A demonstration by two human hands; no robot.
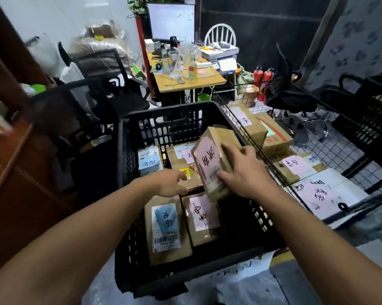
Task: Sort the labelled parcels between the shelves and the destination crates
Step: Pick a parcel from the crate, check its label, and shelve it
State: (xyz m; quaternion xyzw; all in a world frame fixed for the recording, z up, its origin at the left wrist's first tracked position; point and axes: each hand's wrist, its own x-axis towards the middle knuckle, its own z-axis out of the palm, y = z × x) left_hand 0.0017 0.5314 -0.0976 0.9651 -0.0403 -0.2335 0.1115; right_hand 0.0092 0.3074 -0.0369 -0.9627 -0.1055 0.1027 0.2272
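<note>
Both forearms stretch forward — left hand (171,182) loosely curled, its hold unclear; right hand (245,172) clasping a tilted parcel (209,164).

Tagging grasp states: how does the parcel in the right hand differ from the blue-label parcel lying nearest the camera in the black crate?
The held parcel carries a pink label; the blue-label parcel a blue one over a white barcode slip. The held parcel is tilted above the crate, gripped by the right hand; the blue-label parcel lies flat inside it, untouched. Both are brown cardboard boxes with handwritten labels.
</note>
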